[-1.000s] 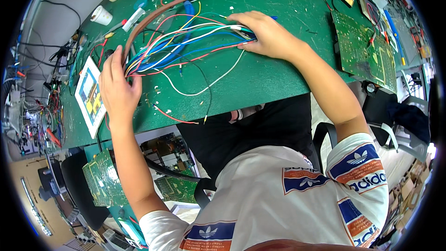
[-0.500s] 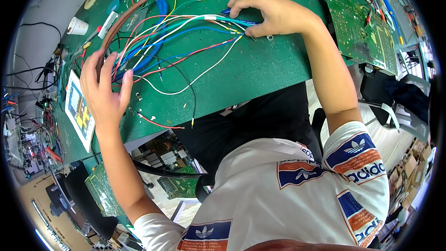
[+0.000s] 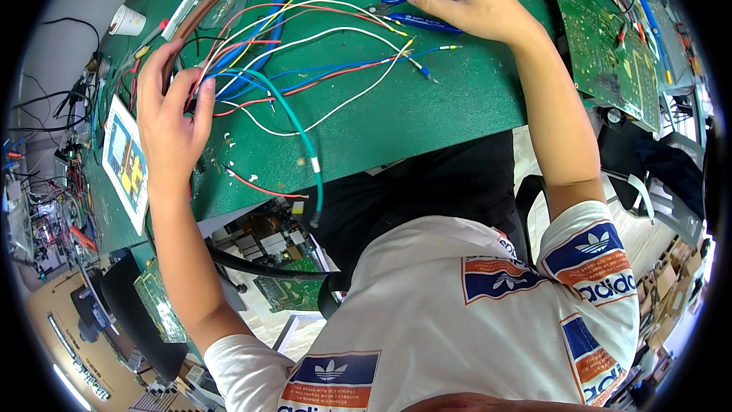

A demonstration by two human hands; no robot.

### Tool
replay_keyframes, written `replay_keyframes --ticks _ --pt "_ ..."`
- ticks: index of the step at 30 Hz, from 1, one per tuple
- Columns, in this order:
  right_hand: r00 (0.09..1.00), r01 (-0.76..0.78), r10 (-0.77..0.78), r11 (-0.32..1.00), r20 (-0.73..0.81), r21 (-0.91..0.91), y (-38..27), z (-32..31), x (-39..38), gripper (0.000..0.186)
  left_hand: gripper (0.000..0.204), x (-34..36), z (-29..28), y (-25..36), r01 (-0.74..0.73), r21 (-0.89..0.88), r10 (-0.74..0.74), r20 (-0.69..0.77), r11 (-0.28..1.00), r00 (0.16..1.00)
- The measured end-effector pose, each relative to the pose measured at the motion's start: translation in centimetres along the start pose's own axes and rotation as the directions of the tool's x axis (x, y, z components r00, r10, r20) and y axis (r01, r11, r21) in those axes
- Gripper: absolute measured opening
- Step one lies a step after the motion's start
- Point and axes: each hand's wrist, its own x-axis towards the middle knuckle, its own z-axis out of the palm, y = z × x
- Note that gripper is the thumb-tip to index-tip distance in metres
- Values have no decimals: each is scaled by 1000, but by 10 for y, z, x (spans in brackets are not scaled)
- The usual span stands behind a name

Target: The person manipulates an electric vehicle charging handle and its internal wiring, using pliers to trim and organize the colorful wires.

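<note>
My left hand point(image 3: 171, 114) closes around a bundle of coloured wires point(image 3: 204, 80) where they fan out from a brown cable point(image 3: 217, 0). Red, white, blue and yellow wires spread rightward across the table, many with small sleeves on their ends. A thicker green wire point(image 3: 293, 118) curves toward me and its tip hangs past the table's near edge. At the far side, my right hand point(image 3: 465, 0) has bent fingers and thumb on the upper handle of blue-handled side cutters point(image 3: 431, 24). The handles are spread, and the jaws point left toward the wire ends.
A loose red wire point(image 3: 263, 187) lies near the front edge of the green table point(image 3: 427, 114). To the left are a framed picture card point(image 3: 126, 164) and a white paper cup point(image 3: 128, 20). A large circuit board point(image 3: 602, 53) lies at the right.
My right hand has moved away from the gathered wire ends, which now lie spread apart. The thick green wire has swung from the right hand toward me. The left hand stays on the bundle.
</note>
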Motion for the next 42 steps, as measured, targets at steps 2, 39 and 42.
replay_keyframes --ticks 2,39,42 --pt "999 -19 19 1000 -38 15 1 3 0 17 16 -2 -1 -1 16 14 -16 6 1000 1000" --pt "939 336 -344 918 1 -209 -44 70 -2 19 12 -9 -4 -18 19 -230 -65 -194 973 979" --pt "943 332 -327 931 57 -154 -114 93 -11 17 10 -10 -6 -14 57 -252 -99 -157 966 983"
